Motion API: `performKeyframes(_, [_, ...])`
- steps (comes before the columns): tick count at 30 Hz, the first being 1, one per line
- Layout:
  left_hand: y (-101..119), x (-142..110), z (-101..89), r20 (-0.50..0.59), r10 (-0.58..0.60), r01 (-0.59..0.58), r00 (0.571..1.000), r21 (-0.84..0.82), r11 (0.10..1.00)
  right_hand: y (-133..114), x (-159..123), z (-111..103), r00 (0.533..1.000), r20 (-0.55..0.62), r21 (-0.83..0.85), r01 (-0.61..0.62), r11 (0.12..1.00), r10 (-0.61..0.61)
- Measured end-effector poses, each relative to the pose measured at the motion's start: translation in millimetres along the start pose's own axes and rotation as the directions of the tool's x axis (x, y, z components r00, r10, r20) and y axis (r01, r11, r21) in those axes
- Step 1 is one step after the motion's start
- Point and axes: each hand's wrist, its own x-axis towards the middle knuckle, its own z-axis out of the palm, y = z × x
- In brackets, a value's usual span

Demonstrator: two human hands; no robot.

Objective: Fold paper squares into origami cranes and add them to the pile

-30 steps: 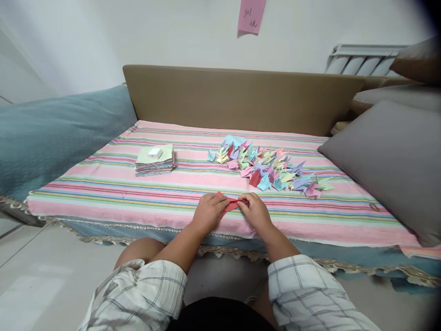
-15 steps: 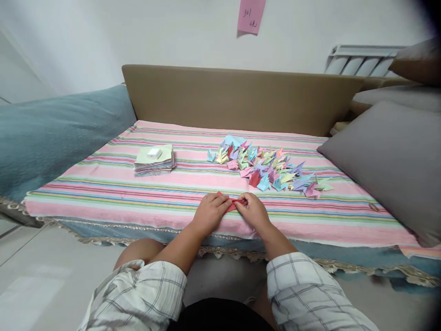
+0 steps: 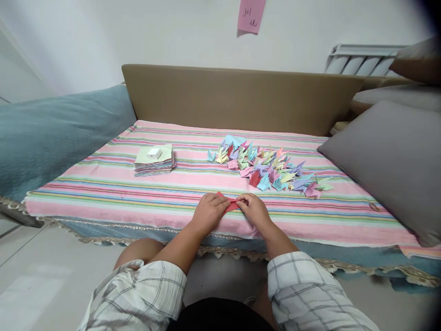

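A partly folded red sheet of origami paper [image 3: 232, 206] lies on the striped cloth near the front edge of the seat. From the left, my left hand [image 3: 211, 210] presses down on it, fingers together over its left part. The thumb and fingertips of my right hand [image 3: 252, 208] pinch its right end. Both hands cover much of the paper, so its full shape is hidden. Just beyond them spreads a pile of folded paper cranes [image 3: 263, 168] in many colours.
Left of the cranes stands a stack of square paper [image 3: 155, 166] with a small white box [image 3: 154, 153] on top. A grey cushion [image 3: 389, 156] leans at the right. A small brown object [image 3: 374, 207] lies near it. Behind runs the brown backrest [image 3: 234, 99].
My right fingertips have shifted slightly at the paper's right end, and more of its red surface shows between the hands. My left hand stays almost in place.
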Motion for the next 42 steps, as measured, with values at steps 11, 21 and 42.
performKeyframes(11, [1.3,1.7,-4.0,0.036,-0.002,0.003,0.999,-0.031,1.000,1.5,-2.9,-3.7,0.996,-0.001,-0.063,0.088,0.994,-0.088])
performKeyframes(21, [-1.4,3.1,-4.1,0.063,0.034,-0.035,0.997,0.007,0.999,2.4,-4.7,-2.5,0.994,-0.002,-0.088,0.106,0.990,-0.107])
performKeyframes(42, [-4.0,2.6,-2.4,0.118,-0.047,0.043,0.992,0.038,0.998,8.2,-4.9,2.3,0.961,0.042,-0.288,0.275,0.917,-0.275])
